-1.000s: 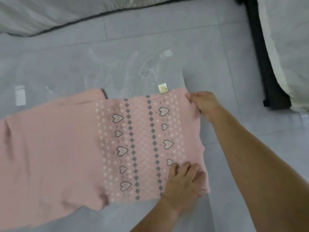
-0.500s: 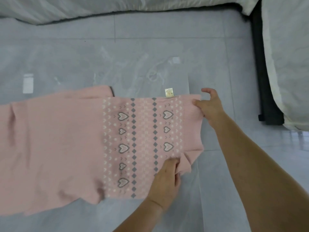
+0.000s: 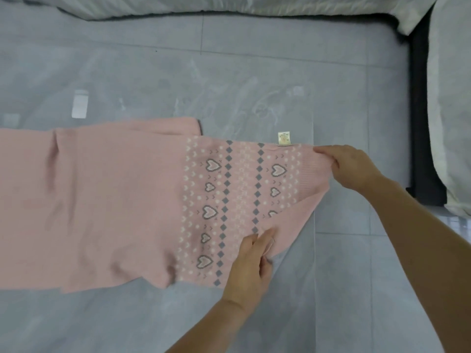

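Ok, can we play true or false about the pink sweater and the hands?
1. The sweater is pink with a band of hearts and diamonds. True.
2. It is spread on a wooden table. False: it lies on a grey tiled floor.
3. Both hands hold its patterned end, the right hand pinching the far corner and the left hand gripping the near one. True.
4. A blue label sticks out at the far edge. False: the label is cream-coloured.
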Available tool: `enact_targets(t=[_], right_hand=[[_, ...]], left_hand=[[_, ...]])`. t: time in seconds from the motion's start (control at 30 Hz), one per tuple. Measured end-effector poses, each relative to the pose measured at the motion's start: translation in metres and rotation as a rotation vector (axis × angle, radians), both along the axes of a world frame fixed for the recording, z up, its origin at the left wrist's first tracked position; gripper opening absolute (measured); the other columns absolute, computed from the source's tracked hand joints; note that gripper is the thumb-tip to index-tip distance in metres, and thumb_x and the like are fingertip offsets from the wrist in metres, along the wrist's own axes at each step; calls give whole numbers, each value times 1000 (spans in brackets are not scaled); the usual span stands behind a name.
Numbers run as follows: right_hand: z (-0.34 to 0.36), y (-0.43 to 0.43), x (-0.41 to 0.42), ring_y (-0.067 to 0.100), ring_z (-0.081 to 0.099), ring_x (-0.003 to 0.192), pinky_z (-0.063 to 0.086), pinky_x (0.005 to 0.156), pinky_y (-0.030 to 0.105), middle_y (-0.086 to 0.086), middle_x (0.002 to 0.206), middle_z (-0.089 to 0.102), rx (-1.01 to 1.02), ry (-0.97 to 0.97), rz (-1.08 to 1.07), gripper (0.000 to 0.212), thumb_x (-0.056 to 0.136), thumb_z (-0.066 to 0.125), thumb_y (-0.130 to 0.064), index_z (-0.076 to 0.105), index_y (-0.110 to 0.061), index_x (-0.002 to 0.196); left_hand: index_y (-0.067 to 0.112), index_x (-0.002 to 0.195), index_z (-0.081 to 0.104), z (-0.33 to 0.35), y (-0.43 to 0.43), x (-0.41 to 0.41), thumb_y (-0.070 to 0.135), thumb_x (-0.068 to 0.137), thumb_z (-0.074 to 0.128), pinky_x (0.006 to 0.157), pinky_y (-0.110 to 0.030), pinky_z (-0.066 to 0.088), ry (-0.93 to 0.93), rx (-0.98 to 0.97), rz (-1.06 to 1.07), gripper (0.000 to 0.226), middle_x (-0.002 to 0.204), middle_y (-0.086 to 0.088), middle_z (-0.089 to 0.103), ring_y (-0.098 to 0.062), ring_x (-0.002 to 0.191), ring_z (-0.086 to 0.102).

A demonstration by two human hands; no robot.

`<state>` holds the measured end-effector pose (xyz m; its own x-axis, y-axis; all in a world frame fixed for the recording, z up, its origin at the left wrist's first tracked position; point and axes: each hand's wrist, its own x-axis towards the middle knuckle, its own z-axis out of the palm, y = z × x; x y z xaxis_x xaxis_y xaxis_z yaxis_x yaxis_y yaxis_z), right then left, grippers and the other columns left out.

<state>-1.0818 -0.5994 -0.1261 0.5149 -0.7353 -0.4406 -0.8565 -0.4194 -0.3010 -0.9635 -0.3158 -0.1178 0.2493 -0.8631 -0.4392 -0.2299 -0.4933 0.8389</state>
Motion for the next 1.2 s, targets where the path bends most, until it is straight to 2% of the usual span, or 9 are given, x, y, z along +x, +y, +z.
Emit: enact_targets(t=[0.2,0.3,0.47,0.57,0.63,0.73,0.87,1.03,1.2], right_hand=[[1,1,-2,31,54,109,38,95,40,11,117,66,-95,23,77,36,82,57,-5,65,-13,116],[9,-2,5,31,57,95,41,82,38,12,104,68,-161,-33,55,19,84,61,-12,71,-10,100],[31,-8,35,11,58,58,47,65,21,-3,121,56,-166,-286,-213,17,86,62,-24,71,-11,92],[49,-5,72,4,60,44,51,51,17,-2,106,63,1,-500,-440,16,90,56,-22,66,-10,97],[64,3,102,3,63,47,54,51,21,6,77,65,79,-606,-494,13,92,53,-17,63,-11,86],[86,16,148,2,65,52,54,56,15,-8,52,64,131,-663,-464,21,92,54,-12,59,-21,74],[112,34,217,12,64,75,49,74,22,-2,77,71,47,-517,-266,8,85,63,-12,68,-19,86],[144,72,312,31,61,97,39,74,29,15,101,70,-170,-373,-127,24,81,56,-6,69,-12,100],[151,130,431,25,63,93,49,75,32,3,96,69,-181,-422,-181,26,75,47,-34,63,-46,91]], left_hand=[[27,114,46,8,-15,6,18,81,67,89,-8,39,70,48,264,40,109,12,46,5,101,44],[32,99,42,18,-22,17,17,85,63,83,-21,47,84,47,393,30,98,13,48,-4,87,50],[23,126,48,32,-11,51,9,85,60,100,-23,39,36,82,540,45,121,10,55,-6,112,50],[31,85,62,49,4,77,-3,80,60,73,-12,44,95,54,733,34,87,15,65,-6,84,57],[26,59,53,61,13,98,-1,81,62,52,-14,35,164,40,866,36,55,18,51,0,58,42],[20,52,37,80,27,137,12,88,60,47,-22,22,190,-38,991,44,52,12,29,-8,56,26],[21,53,38,101,55,201,10,87,60,48,-19,24,223,-173,1133,43,54,13,30,-6,57,28],[15,67,62,129,118,288,3,84,63,59,-11,40,263,-245,1249,21,58,16,59,3,60,49],[15,77,69,139,199,380,7,83,65,69,-15,47,246,-258,1346,11,72,12,69,-2,74,60]])
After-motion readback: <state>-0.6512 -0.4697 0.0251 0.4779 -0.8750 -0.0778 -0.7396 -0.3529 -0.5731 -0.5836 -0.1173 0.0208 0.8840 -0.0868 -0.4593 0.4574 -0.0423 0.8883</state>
